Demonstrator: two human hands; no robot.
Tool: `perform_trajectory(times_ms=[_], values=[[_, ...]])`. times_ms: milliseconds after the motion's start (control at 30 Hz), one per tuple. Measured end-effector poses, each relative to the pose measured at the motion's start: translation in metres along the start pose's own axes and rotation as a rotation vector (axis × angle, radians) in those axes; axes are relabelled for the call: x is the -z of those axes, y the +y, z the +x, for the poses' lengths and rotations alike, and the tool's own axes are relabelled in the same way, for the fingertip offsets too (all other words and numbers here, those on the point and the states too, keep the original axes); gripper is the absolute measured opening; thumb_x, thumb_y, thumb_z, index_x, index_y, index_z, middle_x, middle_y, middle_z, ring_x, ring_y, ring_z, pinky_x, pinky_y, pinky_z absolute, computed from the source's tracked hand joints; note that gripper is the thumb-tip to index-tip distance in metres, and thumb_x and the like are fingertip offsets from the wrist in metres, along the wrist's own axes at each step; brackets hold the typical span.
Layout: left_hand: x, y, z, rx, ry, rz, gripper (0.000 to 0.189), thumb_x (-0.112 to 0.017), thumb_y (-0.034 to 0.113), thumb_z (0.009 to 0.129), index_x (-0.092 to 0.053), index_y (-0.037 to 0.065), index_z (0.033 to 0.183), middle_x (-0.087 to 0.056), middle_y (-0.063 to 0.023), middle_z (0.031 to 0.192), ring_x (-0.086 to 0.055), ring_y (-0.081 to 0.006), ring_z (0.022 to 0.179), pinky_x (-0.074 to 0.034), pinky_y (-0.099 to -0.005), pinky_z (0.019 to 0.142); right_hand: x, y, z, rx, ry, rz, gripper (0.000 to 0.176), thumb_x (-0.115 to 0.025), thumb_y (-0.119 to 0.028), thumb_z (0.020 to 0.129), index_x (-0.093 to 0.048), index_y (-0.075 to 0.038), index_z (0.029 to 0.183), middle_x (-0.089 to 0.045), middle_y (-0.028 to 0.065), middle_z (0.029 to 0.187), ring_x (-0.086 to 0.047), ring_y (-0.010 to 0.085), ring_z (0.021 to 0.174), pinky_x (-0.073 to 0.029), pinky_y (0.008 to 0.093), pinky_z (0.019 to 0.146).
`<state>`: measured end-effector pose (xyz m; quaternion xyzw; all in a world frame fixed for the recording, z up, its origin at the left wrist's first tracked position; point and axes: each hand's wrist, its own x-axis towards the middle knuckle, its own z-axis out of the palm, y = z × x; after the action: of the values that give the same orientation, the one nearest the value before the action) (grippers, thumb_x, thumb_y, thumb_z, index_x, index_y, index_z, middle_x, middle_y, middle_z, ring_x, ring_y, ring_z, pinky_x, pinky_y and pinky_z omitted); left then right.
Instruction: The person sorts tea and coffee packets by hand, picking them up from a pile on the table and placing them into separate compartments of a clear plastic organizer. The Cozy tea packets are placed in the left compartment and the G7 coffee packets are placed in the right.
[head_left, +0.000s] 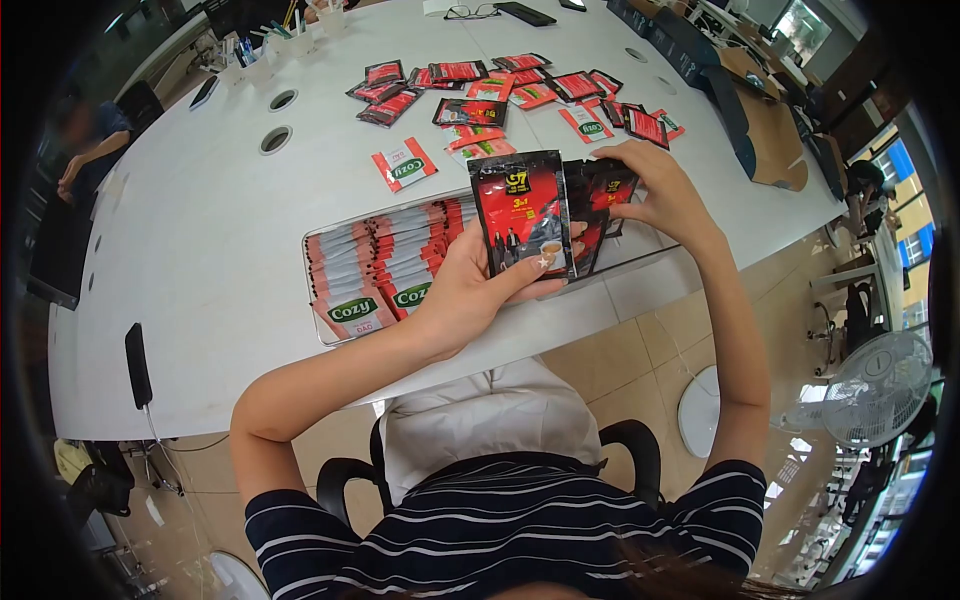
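My left hand (488,285) is closed around a black and red G7 3in1 coffee sachet (520,210), held upright with its printed front towards me. Just right of it, my right hand (665,195) grips more G7 coffee sachets (612,185) by their right side; how many is hidden. Both hands are over a metal tray (640,263) at the table's near edge. In its left part, rows of red and white Cozy tea sachets (355,310) stand packed together. My left hand and the front coffee sachet hide the tray's middle.
Beyond the tray lie scattered coffee sachets (470,112) and tea sachets, one Cozy sachet (405,165) apart at left. An open cardboard box (765,140) is at the right, glasses (470,12) at the far edge. A fan (880,390) stands right; another person's arm (95,160) shows left.
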<state>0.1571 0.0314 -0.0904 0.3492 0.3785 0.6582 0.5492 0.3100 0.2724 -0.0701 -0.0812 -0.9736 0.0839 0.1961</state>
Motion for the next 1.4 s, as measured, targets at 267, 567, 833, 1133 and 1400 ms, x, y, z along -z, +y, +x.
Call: perform_trajectory(times_ms=[267, 567, 833, 1133, 1400], values=[[-0.001, -0.002, -0.002, -0.016, -0.002, 0.023, 0.034, -0.053, -0.006, 0.091, -0.042, -0.003, 0.124, -0.056, -0.0125, 0.124, -0.057, -0.0187, 0.112, -0.054, -0.0345, 0.094, 0.029, -0.032, 0.01, 0.167, 0.201, 0.159, 0.045, -0.076, -0.012, 0.074, -0.062, -0.008, 0.117, -0.066, 0.0074, 0.102, -0.061, 0.0204, 0.094, -0.049, 0.0295, 0.078], [0.004, -0.02, -0.003, -0.145, -0.071, 0.254, 0.039, -0.058, -0.002, 0.09, -0.047, -0.005, 0.128, -0.059, -0.0119, 0.119, -0.054, -0.0135, 0.113, -0.049, -0.031, 0.097, 0.032, -0.103, 0.006, 0.077, 0.155, 0.393, 0.028, -0.078, -0.008, 0.072, -0.063, 0.0, 0.095, -0.066, 0.008, 0.09, -0.063, 0.018, 0.076, -0.05, 0.0275, 0.068], [-0.001, -0.018, -0.009, -0.423, -0.247, 0.897, 0.051, -0.065, 0.005, 0.084, -0.051, 0.003, 0.133, -0.044, -0.0145, 0.143, -0.044, -0.0336, 0.131, -0.04, -0.04, 0.105, 0.07, -0.038, -0.027, -0.163, 0.171, 0.148, 0.021, -0.071, -0.004, 0.078, -0.062, 0.004, 0.095, -0.068, 0.0087, 0.085, -0.063, 0.0134, 0.08, -0.048, 0.0268, 0.076], [0.001, -0.038, -0.011, -0.724, -0.302, 1.362, 0.038, -0.065, 0.009, 0.077, -0.059, -0.005, 0.112, -0.05, -0.0211, 0.132, -0.044, -0.0352, 0.128, -0.04, -0.0445, 0.104, 0.016, -0.026, -0.027, -0.068, -0.01, 0.023, 0.043, -0.078, -0.011, 0.066, -0.059, -0.007, 0.104, -0.06, 0.0048, 0.11, -0.058, 0.0276, 0.101, -0.048, 0.0354, 0.086], [0.009, -0.05, -0.01, -0.857, -0.339, 1.619, 0.031, -0.067, 0.011, 0.073, -0.065, 0.001, 0.102, -0.059, -0.0125, 0.124, -0.046, -0.0325, 0.128, -0.042, -0.0449, 0.104, 0.015, -0.035, -0.019, -0.076, -0.089, -0.066, 0.068, -0.085, -0.009, 0.05, -0.055, -0.009, 0.11, -0.057, 0.0049, 0.111, -0.055, 0.0271, 0.101, -0.044, 0.0373, 0.085]])
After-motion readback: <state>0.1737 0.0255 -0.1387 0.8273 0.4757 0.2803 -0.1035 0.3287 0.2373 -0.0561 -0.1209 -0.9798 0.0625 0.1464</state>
